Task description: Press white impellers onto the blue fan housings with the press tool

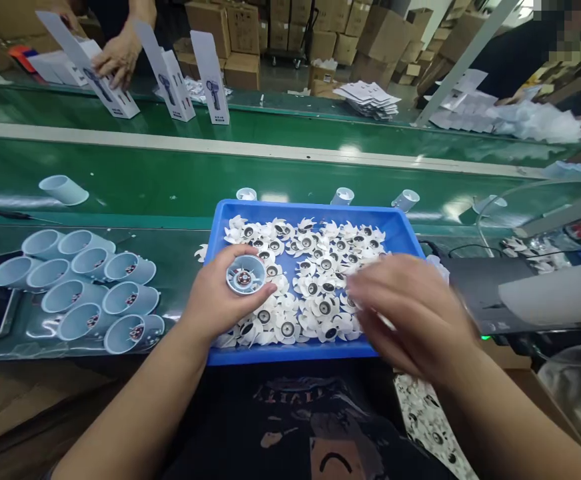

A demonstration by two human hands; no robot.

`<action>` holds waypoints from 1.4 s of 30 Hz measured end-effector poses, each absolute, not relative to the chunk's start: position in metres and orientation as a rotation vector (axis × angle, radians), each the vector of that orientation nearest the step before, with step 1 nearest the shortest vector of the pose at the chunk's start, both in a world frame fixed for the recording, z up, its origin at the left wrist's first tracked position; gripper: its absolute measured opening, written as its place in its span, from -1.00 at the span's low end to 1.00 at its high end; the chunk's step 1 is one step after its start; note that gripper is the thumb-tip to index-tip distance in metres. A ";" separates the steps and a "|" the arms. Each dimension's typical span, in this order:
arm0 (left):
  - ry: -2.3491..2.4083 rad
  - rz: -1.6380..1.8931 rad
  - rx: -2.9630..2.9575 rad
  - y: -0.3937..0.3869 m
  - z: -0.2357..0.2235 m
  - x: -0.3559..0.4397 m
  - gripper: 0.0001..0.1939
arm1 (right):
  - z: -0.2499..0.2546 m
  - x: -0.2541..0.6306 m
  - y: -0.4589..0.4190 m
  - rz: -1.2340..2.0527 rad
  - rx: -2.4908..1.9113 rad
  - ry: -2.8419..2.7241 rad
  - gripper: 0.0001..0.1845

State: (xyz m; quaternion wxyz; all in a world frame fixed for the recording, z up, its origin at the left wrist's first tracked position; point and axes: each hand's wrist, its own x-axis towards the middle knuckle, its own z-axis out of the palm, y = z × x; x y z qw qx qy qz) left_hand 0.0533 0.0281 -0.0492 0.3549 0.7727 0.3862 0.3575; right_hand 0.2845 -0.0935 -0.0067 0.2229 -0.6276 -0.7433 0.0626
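Observation:
My left hand is wrapped round a light blue fan housing, its open end facing up toward me. Inside the housing a small motor with copper windings shows between thin ribs. Below it stands a blue tray holding many white fan impellers with dark round hubs. Over the tray's right side is my right hand, smeared by motion. Its fingers point left, and whether anything is between them cannot be made out.
Several light blue housings lie grouped at left, beside a screwdriver. More housings sit on the green conveyor. Beyond it, a co-worker's hand touches a white box. Grey equipment stands right.

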 end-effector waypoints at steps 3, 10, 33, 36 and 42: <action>0.972 1.043 1.952 0.028 -0.053 0.049 -0.54 | -0.022 0.261 -0.053 0.205 -1.854 -2.263 -0.76; 0.818 1.406 1.560 0.029 -0.058 0.044 -0.52 | -0.045 0.214 0.000 0.312 -2.021 -2.500 -0.78; 0.854 1.212 1.422 0.033 -0.063 0.042 -0.31 | -0.037 0.223 0.010 0.478 -2.387 -2.432 -0.75; 0.924 1.150 1.444 0.033 -0.066 0.043 -0.29 | -0.036 0.222 0.003 0.479 -2.368 -2.454 -0.75; 0.828 1.135 1.510 0.031 -0.056 0.043 -0.46 | -0.050 0.231 -0.006 0.520 -2.254 -2.248 -0.74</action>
